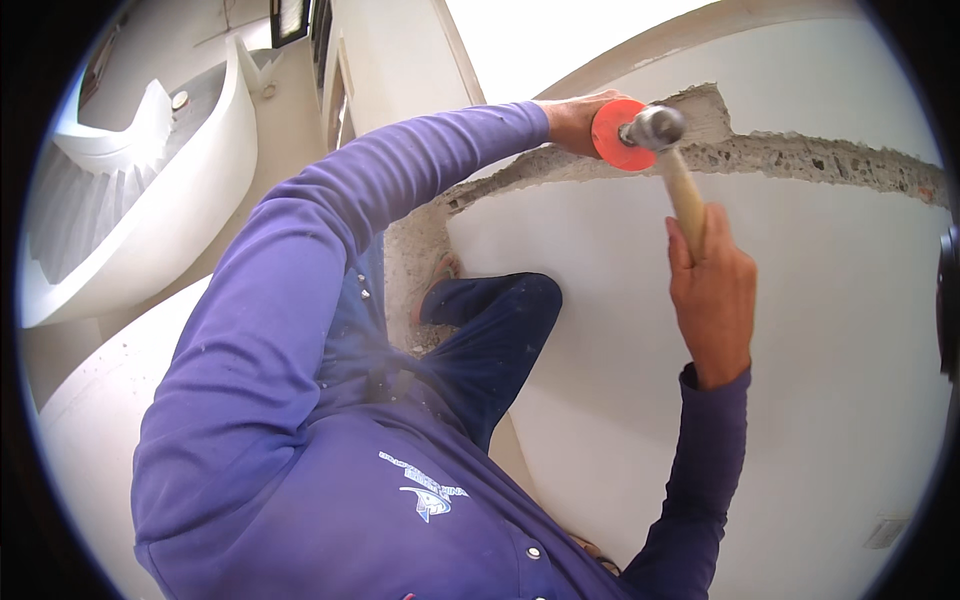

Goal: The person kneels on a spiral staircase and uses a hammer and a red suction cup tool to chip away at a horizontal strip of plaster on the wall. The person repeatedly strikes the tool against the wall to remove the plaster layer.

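1. Far left of the frame: a white curved staircase (120, 200) sweeps down below me, pale floor around it. That's the room under my feet.
2. Left of centre, my left arm in its purple sleeve (300, 250) runs up from the lower left and stretches toward the top centre, almost straight at the elbow.
3. Below it, middle of the frame, my bent knee in dark blue trousers (500, 320) presses near the wall, with my foot just above and left of it beside a strip of bare, rough concrete.
4. Top centre: my left hand (572, 118) is wrapped shut around a tool with an orange round guard (612, 135). The guard hides the tool's shaft, so I can't tell its tip, but it sits right at the chased groove (800, 155).
5. That groove is a rough grey channel cut through the white plaster wall (800, 350), arcing from centre to the upper right edge.
6. Touching the guard's right side: the steel head of the hammer (655, 127), wooden handle slanting down and right.
7. Right of centre, my right hand (712, 290) is raised, wrist below, fingers curled tight round the lower handle, thumb lying along it.
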Tool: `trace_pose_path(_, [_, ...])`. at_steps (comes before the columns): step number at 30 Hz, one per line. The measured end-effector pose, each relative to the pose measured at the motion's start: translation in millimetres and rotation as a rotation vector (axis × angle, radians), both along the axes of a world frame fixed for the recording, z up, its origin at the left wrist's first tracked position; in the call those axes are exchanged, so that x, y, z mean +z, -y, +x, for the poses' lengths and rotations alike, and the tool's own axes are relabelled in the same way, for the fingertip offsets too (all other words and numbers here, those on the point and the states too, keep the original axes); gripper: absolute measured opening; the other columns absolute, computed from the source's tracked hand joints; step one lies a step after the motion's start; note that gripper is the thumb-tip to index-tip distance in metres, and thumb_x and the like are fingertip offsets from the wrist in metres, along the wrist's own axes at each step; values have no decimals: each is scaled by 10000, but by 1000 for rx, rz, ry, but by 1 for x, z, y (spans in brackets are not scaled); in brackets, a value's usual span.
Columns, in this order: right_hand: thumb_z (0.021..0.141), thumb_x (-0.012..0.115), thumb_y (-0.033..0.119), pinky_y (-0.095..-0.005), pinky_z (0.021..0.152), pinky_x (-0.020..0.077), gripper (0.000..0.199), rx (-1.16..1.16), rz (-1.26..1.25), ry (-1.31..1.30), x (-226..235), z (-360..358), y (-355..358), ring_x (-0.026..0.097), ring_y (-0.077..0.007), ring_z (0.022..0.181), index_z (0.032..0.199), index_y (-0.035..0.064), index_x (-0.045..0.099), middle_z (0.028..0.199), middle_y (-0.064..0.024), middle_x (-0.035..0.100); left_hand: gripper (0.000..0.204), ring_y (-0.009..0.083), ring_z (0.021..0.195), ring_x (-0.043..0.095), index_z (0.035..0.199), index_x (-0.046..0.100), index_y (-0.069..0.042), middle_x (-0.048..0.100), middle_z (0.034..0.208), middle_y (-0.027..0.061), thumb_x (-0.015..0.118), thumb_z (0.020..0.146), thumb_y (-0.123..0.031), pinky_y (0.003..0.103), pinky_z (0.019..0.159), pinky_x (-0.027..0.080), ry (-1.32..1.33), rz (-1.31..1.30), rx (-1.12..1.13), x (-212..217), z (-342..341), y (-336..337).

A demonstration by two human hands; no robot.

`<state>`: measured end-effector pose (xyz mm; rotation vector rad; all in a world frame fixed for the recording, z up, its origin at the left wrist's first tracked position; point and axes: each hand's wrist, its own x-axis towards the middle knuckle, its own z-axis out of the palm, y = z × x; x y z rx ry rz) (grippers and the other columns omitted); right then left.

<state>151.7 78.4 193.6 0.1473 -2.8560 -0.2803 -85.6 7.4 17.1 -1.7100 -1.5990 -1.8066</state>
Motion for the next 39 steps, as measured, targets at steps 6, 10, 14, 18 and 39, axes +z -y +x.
trace_pose_path(6, [985, 707, 134, -396, 528, 492, 206, 212, -356, -336, 3, 26, 29, 593, -388, 574, 1040, 26, 541, 674, -160, 569, 461, 280, 1116, 595, 1254, 611, -75, 626, 1240, 130, 812, 863, -214, 398, 986, 503, 89, -280, 80, 10, 3, 14])
trace_pose_path(10, [1021, 667, 179, -436, 502, 445, 215, 8, 113, -2, -9, -3, -6, 581, -389, 563, 977, 37, 512, 648, -182, 542, 326, 231, 946, 623, 1126, 650, -58, 680, 1060, 116, 794, 871, -200, 373, 860, 530, 72, -57, -27, 5, 0, 5])
trace_pose_path(14, [1019, 670, 178, -429, 502, 453, 228, 114, -166, -189, 16, 13, 46, 547, -367, 533, 956, 34, 504, 655, -180, 549, 252, 212, 867, 642, 1057, 667, -48, 711, 976, 110, 775, 878, -188, 365, 802, 544, -10, -37, 89, 0, -3, 12])
trace_pose_path(18, [1004, 685, 155, -424, 513, 487, 219, 306, -272, -402, 3, 27, 41, 572, -375, 550, 974, 29, 508, 679, -170, 588, 253, 223, 897, 659, 1085, 668, -52, 719, 1005, 110, 758, 886, -181, 369, 825, 547, 14, -187, 93, 10, -2, 15])
trace_pose_path(39, [1022, 651, 223, -505, 542, 482, 282, 115, -190, -217, 46, 2, 71, 642, -431, 640, 920, 18, 485, 713, -213, 640, 221, 201, 868, 631, 1043, 666, -43, 703, 954, 101, 761, 886, -165, 367, 802, 550, 10, -160, 76, 24, -8, 26])
